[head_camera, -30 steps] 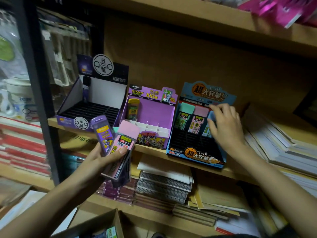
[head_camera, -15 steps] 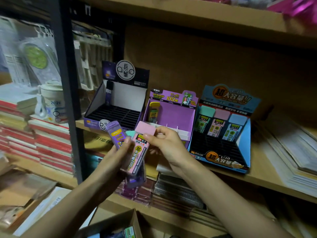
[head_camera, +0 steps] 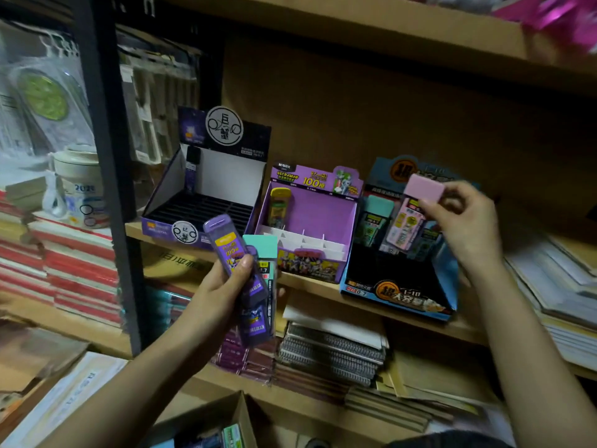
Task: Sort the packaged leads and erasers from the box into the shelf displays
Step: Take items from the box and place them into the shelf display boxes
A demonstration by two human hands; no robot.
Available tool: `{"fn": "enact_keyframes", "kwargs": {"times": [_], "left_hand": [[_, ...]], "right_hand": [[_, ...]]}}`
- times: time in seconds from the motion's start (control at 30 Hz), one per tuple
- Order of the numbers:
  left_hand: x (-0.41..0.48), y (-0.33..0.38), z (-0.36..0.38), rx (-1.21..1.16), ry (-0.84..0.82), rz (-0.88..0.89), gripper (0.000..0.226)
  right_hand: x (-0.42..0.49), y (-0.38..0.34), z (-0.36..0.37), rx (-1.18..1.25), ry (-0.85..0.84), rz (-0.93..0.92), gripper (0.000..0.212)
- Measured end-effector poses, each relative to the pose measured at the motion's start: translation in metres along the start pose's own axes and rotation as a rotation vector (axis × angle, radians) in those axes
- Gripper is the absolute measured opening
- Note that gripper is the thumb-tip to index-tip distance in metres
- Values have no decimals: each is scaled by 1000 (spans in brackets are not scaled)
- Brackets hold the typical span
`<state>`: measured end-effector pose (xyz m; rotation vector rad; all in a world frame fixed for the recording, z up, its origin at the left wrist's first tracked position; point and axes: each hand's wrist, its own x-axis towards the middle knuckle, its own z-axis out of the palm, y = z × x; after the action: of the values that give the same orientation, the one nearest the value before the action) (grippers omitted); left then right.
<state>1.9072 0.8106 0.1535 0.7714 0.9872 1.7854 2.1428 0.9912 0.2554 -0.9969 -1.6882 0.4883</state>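
Right hand (head_camera: 468,231) is pinching pink lead pack (head_camera: 407,219) by its cap, long axis running 1-to-7 o'clock, tail pointing into blue display (head_camera: 397,294); left hand (head_camera: 223,286) is gripping spare packs (head_camera: 227,245).

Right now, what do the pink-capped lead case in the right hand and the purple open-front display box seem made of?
The pink-capped lead case, pinched by the right hand, looks like plastic: matte opaque cap, seemingly clear body with a label showing through. The purple open-front display box looks like printed cardboard: flat folded panels, white slotted dividers.
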Motion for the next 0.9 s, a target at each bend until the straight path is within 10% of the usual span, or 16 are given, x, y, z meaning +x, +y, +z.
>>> {"fn": "enact_keyframes", "kwargs": {"times": [0.33, 0.57, 0.9], "left_hand": [[1, -13, 0, 15, -1, 13, 33], [1, -18, -1, 56, -15, -8, 42], [-1, -18, 2, 18, -48, -12, 32]], "right_hand": [[1, 43, 9, -219, -219, -198, 21], [2, 59, 13, 39, -134, 29, 22], [3, 61, 24, -616, -27, 2, 31]]}}
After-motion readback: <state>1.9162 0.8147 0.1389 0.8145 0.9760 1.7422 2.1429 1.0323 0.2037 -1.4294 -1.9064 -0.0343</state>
